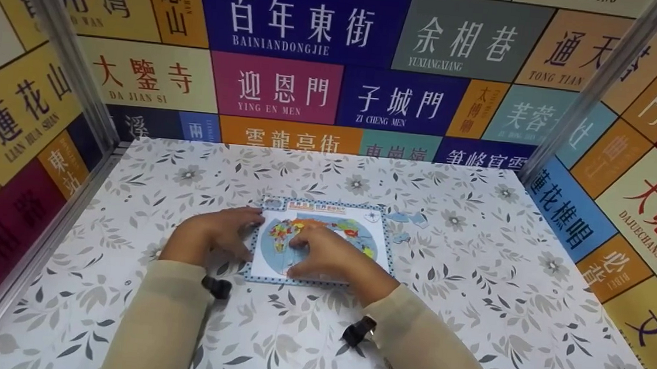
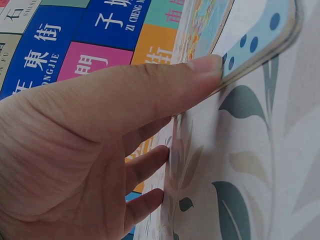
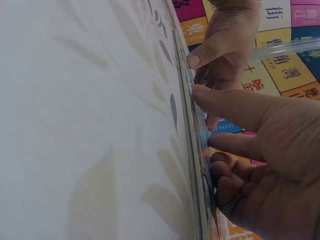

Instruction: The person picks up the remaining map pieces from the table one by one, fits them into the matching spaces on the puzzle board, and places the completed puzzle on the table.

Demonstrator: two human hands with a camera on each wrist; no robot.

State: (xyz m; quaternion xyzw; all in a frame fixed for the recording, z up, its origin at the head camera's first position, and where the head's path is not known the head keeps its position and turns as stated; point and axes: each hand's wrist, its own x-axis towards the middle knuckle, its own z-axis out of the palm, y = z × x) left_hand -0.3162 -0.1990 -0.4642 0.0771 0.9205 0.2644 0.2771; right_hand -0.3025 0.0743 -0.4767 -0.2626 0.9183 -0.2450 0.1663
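Note:
A world map jigsaw puzzle (image 1: pixel 272 262) with a blue dotted border lies flat on the table. My left hand (image 1: pixel 222 232) is at its left edge; in the left wrist view the thumb (image 2: pixel 206 67) rests against the dotted border (image 2: pixel 252 42), the other fingers reaching down beside it. Over the map, my right hand (image 1: pixel 326 255) touches the surface with thumb and index finger apart, and part of the map shows between them. In the right wrist view, its remaining fingers (image 3: pixel 227 182) bend close over the puzzle. The palm hides the map's lower middle.
Several loose blue puzzle pieces (image 1: pixel 402 237) lie just right of the puzzle's upper right corner. The table (image 1: pixel 469 336) has a leaf-and-flower cover. Panels with large Chinese lettering (image 1: pixel 303 21) and metal posts (image 1: pixel 600 88) stand around the back and sides.

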